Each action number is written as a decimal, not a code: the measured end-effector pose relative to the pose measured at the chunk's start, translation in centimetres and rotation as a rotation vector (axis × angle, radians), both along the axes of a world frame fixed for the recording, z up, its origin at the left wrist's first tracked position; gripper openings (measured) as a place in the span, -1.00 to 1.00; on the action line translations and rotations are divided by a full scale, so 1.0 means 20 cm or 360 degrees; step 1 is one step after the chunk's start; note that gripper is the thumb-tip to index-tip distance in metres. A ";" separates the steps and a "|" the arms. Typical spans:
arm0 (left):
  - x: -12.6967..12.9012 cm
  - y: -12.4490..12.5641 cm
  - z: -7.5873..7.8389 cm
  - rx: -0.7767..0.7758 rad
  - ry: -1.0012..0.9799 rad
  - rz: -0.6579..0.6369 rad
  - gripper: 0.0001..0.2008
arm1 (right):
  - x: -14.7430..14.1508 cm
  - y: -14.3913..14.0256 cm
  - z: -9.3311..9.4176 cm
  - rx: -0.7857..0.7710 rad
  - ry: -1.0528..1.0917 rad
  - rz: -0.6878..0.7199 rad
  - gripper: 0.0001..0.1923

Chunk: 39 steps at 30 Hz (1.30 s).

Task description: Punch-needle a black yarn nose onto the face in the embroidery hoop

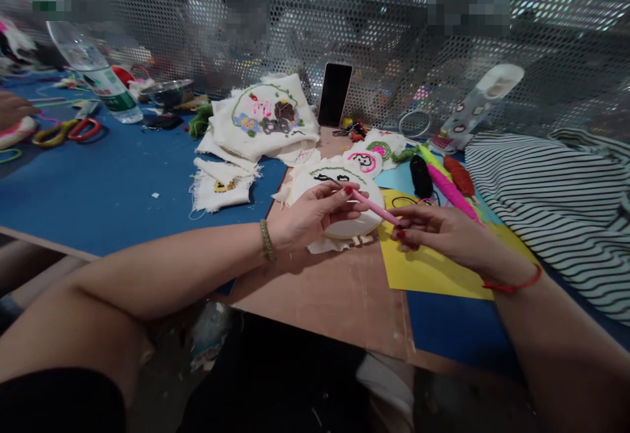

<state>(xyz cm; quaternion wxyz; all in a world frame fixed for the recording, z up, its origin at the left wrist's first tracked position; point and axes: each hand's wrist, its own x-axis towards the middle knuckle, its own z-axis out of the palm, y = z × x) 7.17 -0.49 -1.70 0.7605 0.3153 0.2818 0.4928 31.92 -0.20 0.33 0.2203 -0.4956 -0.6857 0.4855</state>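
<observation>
Pink punch needle [376, 208] slants above the embroidery hoop [361, 228], the left hand [327, 208] and right hand [433, 233] each pinching it between fingers [348, 191], probably to steady both ends. The left hand reaches over the hoop, palm inward; the right angles in from the hoop's right.
</observation>
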 end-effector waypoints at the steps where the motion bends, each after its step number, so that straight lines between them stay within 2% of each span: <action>1: 0.00 0.00 0.00 0.0000 -0.0009 -0.0005 -0.82 | 0.00 0.00 0.00 -0.0011 0.0023 -0.0013 -0.42; 7: 0.00 0.01 -0.01 0.0028 -0.0038 -0.0018 -0.88 | 0.03 0.01 0.02 -0.0062 0.0016 -0.0095 -0.39; 15: 0.01 0.00 0.00 -0.0013 -0.0046 -0.0003 -0.80 | 0.05 0.03 0.02 -0.0159 -0.0030 -0.0101 -0.31; 19: 0.00 0.00 0.00 -0.0016 -0.0020 -0.0013 -0.78 | 0.07 0.03 0.01 -0.0115 -0.0065 -0.0080 -0.32; 28: 0.00 0.00 0.00 -0.0025 -0.0010 -0.0023 -0.76 | 0.09 0.03 0.00 0.0238 -0.0392 0.0091 -0.44; 35: 0.00 0.00 0.00 -0.0019 0.0004 -0.0041 -0.78 | 0.01 0.00 -0.04 0.1035 -0.0443 0.0032 -0.56; 39: 0.00 0.00 -0.01 0.0000 0.0014 -0.0066 -0.79 | -0.05 -0.04 -0.08 0.1132 -0.0423 0.0046 -0.64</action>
